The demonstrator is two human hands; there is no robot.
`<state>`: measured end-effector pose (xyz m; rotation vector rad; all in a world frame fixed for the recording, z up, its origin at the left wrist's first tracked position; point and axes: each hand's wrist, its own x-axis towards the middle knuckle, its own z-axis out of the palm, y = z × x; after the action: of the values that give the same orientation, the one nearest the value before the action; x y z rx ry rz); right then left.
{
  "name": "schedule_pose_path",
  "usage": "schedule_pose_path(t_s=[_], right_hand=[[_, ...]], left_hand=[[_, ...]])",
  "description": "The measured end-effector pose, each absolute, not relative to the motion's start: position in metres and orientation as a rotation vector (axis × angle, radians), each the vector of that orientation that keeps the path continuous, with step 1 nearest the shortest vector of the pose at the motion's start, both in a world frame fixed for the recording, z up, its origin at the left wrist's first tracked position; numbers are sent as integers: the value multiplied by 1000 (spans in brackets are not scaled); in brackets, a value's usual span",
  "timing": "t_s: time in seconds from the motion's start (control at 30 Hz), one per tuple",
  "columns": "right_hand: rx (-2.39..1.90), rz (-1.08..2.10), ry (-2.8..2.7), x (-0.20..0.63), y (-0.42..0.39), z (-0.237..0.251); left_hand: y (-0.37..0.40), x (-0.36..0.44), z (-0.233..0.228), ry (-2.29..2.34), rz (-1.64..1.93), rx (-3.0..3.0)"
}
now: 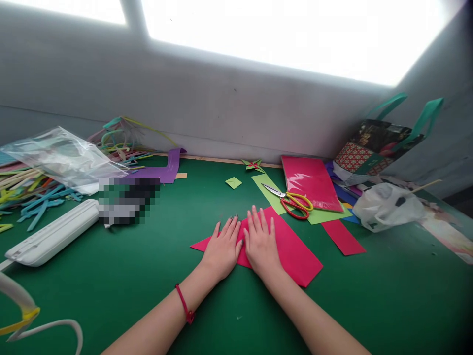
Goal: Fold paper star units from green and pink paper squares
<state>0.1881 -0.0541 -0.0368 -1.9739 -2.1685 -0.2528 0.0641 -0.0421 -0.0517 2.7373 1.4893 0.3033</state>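
A smooth, matte pink paper sheet (291,251) lay flat on the green felt-like counter (369,305), its near-left part folded into a pointed edge. The left hand (221,249) rested palm down on that folded point, fingers spread flat and gripping nothing; a thin red cord bracelet (184,304) circled its wrist. The right hand (260,241) lay just beside it, likewise flat and open, pressing on the sheet. Beyond the pink sheet sat scissors (291,199) with yellow and red loop handles, steel blades shut, lying on a light green sheet (273,195). Behind the scissors lay a glossy pink packet (310,182). Right of the sheet was a narrow red strip (343,237) and a crumpled white plastic bag (388,207). Far left of the sheet lay a ribbed white plastic case (51,236). No writing could be read anywhere.
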Motion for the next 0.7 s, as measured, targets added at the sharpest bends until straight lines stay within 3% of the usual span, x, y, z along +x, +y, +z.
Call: schedule_pose_path(t_s=[0.2,0.7], right_hand=[[-2026,-208,-2096,176,-62,-44],[-2310,-280,-1868,278,-106,-51]], left_hand=[[-42,63,-53,1475,302,2757],[-42,63,-49,1483,329,2708]])
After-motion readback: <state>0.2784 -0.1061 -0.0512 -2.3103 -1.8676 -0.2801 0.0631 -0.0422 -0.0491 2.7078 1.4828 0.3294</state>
